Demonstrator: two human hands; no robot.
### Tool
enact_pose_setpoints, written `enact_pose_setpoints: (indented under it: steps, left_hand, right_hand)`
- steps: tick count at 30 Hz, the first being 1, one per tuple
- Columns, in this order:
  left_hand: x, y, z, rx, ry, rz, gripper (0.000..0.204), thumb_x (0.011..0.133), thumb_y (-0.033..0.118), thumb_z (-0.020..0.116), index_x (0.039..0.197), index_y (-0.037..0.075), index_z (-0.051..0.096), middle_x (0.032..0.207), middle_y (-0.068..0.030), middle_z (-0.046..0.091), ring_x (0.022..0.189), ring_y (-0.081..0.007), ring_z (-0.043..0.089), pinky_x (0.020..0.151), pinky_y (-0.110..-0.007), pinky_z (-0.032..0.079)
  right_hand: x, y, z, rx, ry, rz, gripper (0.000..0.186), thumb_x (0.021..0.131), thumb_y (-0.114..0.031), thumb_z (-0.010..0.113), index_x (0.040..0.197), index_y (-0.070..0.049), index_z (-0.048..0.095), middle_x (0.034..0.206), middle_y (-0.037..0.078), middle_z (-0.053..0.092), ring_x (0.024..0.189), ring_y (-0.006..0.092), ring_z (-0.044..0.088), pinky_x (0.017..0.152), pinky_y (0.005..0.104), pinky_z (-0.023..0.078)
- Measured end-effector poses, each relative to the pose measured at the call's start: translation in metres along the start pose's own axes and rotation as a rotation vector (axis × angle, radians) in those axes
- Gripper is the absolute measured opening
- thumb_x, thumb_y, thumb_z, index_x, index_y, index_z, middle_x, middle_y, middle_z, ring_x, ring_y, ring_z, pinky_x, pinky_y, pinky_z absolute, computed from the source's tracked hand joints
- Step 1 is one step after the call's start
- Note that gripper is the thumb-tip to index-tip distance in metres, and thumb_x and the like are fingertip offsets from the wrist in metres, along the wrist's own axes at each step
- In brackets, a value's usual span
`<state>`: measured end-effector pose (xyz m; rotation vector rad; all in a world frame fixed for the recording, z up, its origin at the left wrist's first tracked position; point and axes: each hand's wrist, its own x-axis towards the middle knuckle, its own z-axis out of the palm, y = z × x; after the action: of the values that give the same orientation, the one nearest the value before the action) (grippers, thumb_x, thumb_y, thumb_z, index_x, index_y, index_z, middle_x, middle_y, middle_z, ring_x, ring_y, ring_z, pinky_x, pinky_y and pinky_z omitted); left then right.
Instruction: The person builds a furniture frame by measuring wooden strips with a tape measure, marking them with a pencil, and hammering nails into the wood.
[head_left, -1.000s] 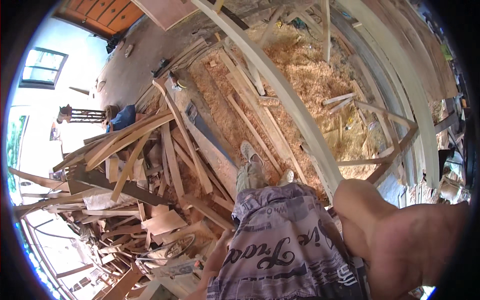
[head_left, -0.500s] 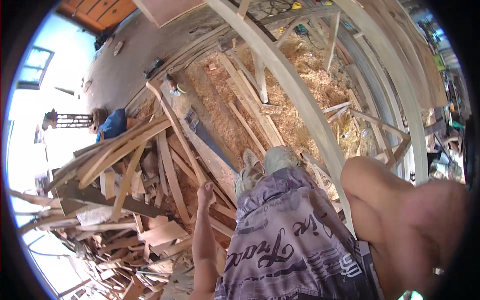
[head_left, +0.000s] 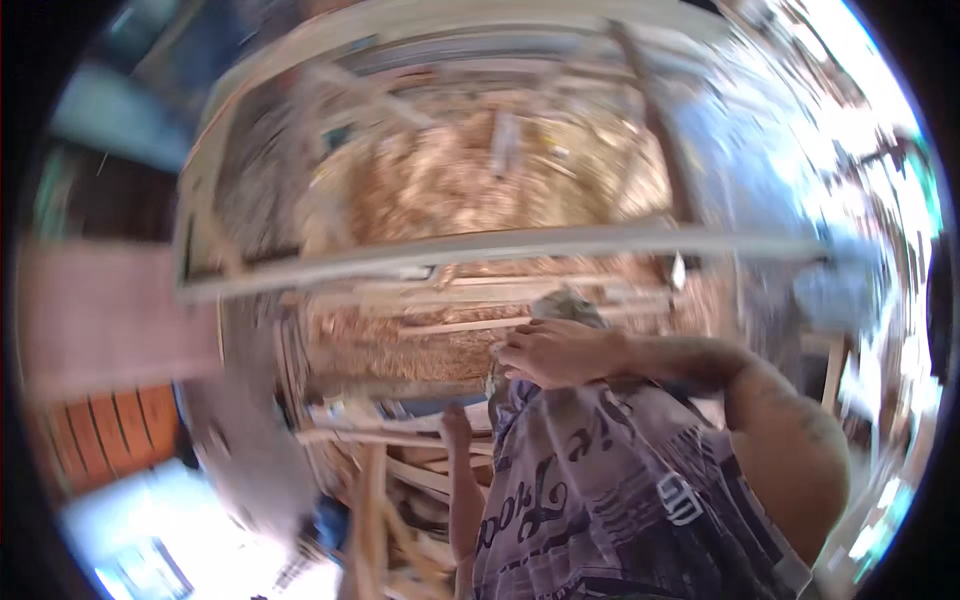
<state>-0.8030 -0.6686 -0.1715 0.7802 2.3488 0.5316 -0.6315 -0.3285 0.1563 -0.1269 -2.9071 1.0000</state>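
My right hand (head_left: 545,350) reaches across the front of my patterned shirt (head_left: 580,470), fingers loosely bent and a little apart, with nothing visible held in it. It is just below my khaki-clad leg (head_left: 562,302). My left hand (head_left: 456,420) hangs at the left of my shirt, over or beside the strips of wood (head_left: 420,437); its fingers are smeared by motion, and whether it touches them is unclear. A long pale beam (head_left: 530,241) crosses above both hands.
A blurred timber frame (head_left: 460,35) surrounds wood shavings (head_left: 420,180) and loose boards (head_left: 460,328). More timber offcuts (head_left: 400,530) lie at the bottom. A pinkish panel (head_left: 110,320) and an orange wooden door (head_left: 120,430) are at the left, with bright openings along the right edge.
My view has turned sharply, so the long beam now runs crosswise and the door sits lower left. My right hand has come forward across my body into view.
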Motion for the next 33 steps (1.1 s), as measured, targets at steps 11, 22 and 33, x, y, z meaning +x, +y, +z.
enact_pose_setpoints:
  steps: [11,22,33]
  left_hand:
    - [0.106,0.463,-0.044,0.303,-0.346,1.11,0.056,0.094,0.027,0.065,0.139,-0.001,0.047,0.135,-0.0254,0.053,0.13,-0.0395,0.047,0.109,-0.047,0.037]
    - [0.152,0.472,0.03,0.626,-0.313,1.385,0.06,0.095,0.026,0.063,0.146,0.004,0.039,0.134,-0.0185,0.056,0.119,-0.0358,0.055,0.102,-0.048,0.043]
    - [0.159,0.469,0.035,0.546,-0.291,1.254,0.057,0.09,0.016,0.068,0.14,-0.002,0.046,0.13,-0.0218,0.059,0.125,-0.039,0.053,0.109,-0.047,0.037]
  right_hand:
    - [-0.195,0.035,0.079,-0.048,0.374,0.871,0.021,0.089,-0.015,0.058,0.102,0.002,0.06,0.097,0.018,0.065,0.095,0.0341,0.066,0.081,0.0448,0.054]
    - [-0.17,-0.103,0.205,0.407,0.923,1.781,0.023,0.094,-0.021,0.056,0.095,0.001,0.061,0.093,0.022,0.064,0.094,0.041,0.063,0.084,0.0498,0.05]
    - [-0.205,-0.041,0.268,0.631,1.162,1.853,0.029,0.094,-0.026,0.061,0.096,0.003,0.065,0.092,0.023,0.068,0.09,0.0407,0.066,0.08,0.0466,0.052]
